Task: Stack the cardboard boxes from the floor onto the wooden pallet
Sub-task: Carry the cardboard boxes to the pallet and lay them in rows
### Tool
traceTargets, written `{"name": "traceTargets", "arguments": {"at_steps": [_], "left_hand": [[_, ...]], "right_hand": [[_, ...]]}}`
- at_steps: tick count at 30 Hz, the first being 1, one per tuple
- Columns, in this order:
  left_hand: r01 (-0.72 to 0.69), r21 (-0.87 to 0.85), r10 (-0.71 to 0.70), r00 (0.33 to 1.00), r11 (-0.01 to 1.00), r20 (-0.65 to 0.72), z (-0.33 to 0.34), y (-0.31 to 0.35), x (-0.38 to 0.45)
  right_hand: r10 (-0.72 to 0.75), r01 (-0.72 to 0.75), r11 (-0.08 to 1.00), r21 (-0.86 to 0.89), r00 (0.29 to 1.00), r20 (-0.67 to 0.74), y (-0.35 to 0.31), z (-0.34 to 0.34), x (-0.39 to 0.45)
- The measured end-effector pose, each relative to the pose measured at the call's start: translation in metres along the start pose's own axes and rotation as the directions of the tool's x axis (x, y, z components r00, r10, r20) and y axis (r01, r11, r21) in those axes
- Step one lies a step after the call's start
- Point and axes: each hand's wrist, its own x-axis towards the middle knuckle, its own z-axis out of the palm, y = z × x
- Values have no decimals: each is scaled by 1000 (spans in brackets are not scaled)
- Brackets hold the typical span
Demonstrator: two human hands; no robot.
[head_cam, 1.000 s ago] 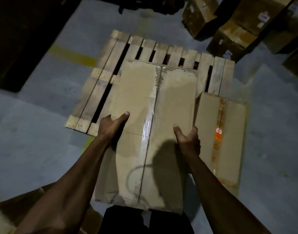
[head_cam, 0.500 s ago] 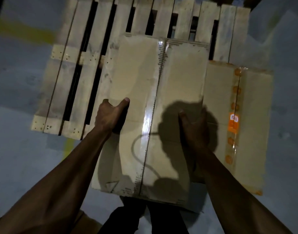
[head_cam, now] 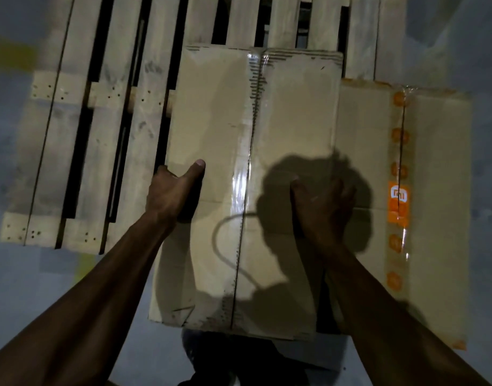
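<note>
Cardboard box point(head_cam: 281, 129) lengthwise (taped seam) over pallet point(head_cam: 105, 121)

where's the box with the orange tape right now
In the head view the box with the orange tape lies at the right, beside the plain box held in both hands, at the wooden pallet's right end.

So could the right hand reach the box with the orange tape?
Probably yes: the right hand grips the plain brown cardboard box, and the orange-taped cardboard box lies right beside it, nothing between. It would have to let go first.
</note>
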Motion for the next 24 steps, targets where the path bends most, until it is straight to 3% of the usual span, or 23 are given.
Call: {"name": "traceTargets", "arguments": {"at_steps": [4,10,17,24], "left_hand": [[-21,-2,21,1000,1000,1,9,-3,2],[-77,34,77,997,996,11,22,-13,10],[-150,109,149,989,983,19,37,-13,25],[-133,63,131,991,989,31,35,-19,23]], "right_hand": [[13,-14,999,-33,999,-40,11,14,5],[-73,74,997,-5,997,21,26,31,7],[-254,241,943,-229,967,-32,44,45,3],[-220,224,933,-284,974,45,50,40,1]]}}
